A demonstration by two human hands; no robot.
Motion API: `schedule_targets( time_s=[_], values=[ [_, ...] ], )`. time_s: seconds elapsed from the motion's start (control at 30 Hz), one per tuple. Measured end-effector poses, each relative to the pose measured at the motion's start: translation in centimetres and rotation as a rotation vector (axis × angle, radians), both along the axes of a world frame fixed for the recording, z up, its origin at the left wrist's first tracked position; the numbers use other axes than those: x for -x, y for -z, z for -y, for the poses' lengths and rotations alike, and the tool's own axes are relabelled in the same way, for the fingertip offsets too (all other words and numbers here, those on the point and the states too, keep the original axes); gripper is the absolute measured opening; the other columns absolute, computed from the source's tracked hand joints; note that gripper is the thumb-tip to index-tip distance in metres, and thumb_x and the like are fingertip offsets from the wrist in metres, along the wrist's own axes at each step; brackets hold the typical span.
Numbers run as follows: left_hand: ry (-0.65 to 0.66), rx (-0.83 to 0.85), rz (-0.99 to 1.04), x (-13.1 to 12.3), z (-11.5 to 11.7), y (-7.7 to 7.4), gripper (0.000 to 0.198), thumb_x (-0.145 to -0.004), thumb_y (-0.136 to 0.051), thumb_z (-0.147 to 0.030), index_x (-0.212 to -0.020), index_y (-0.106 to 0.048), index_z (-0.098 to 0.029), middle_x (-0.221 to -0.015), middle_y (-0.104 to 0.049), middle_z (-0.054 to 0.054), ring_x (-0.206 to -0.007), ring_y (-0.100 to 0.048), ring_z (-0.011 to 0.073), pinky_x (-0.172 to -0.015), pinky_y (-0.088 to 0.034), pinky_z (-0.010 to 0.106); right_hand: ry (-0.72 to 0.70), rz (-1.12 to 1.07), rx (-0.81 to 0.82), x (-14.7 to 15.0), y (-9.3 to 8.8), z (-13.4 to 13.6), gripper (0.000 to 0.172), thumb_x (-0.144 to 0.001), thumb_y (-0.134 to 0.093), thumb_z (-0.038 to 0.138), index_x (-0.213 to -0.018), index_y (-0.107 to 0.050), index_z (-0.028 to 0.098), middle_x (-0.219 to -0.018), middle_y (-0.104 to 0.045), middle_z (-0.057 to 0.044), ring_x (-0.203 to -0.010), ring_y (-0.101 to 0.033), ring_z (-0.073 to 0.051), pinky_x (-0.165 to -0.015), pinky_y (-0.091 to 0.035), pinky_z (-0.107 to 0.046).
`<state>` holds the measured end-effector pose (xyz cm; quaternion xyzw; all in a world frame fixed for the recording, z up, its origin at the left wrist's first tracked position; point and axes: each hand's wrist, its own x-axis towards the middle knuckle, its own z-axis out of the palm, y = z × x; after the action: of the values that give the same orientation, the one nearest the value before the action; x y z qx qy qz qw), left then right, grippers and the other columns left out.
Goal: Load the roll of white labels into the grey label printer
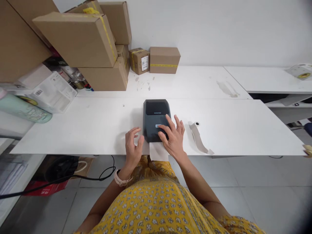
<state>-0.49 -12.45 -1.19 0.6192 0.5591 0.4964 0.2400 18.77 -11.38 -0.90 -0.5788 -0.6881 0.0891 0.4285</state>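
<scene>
A dark grey label printer stands near the front edge of the white table. White paper sticks out of its front and hangs over the table edge. My right hand lies over the printer's right side with fingers spread, the index fingertip touching the light button on top. Just left of the printer is my left hand, fingers curved and apart, holding nothing. To the right of my right hand lies a small paper roll with a grey-white strip unwound toward the table edge.
Cardboard boxes are stacked at the back left, with two smaller boxes by the wall. A mint-green bottle and a white package stand at the left. Below the table runs a black cable.
</scene>
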Motion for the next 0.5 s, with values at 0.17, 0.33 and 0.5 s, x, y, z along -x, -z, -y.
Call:
schedule_targets(
  time_s=[0.17, 0.33, 0.5],
  values=[
    [0.108, -0.144, -0.284, -1.2, -1.9, -0.8, 0.046, -0.095, -0.056, -0.044, -0.137, -0.059, -0.026, -0.165, -0.033, 0.012, -0.155, -0.022, 0.0341, -0.124, -0.022, 0.059, -0.01, -0.143, 0.105, 0.7, -0.9, 0.1, 0.021, -0.097, -0.057, 0.049, -0.111, -0.071, 0.042, -0.161, -0.04, 0.016, -0.16, -0.013, -0.029, -0.13, 0.006, -0.062],
    [0.187, -0.189, -0.325, -2.5, -2.7, -0.9, 0.039, -0.092, -0.061, -0.043, -0.128, -0.068, -0.028, -0.169, -0.029, 0.006, -0.158, -0.014, 0.0379, -0.126, -0.013, 0.062, 0.004, -0.145, 0.082, 0.9, -1.1, -0.8, 0.019, -0.099, -0.054, 0.044, -0.101, -0.073, 0.041, -0.157, -0.047, 0.016, -0.159, -0.018, -0.029, -0.129, 0.008, -0.063],
    [0.183, -0.163, -0.299, -3.0, -3.1, -0.3, 0.038, -0.09, -0.063, -0.044, -0.124, -0.07, -0.029, -0.166, -0.036, 0.006, -0.157, -0.018, 0.0392, -0.126, -0.009, 0.065, -0.046, -0.172, 0.108, 0.6, -0.1, -1.4, 0.019, -0.099, -0.054, 0.039, -0.104, -0.072, 0.04, -0.154, -0.051, 0.014, -0.159, -0.019, -0.028, -0.128, 0.01, -0.063]
  ],
)
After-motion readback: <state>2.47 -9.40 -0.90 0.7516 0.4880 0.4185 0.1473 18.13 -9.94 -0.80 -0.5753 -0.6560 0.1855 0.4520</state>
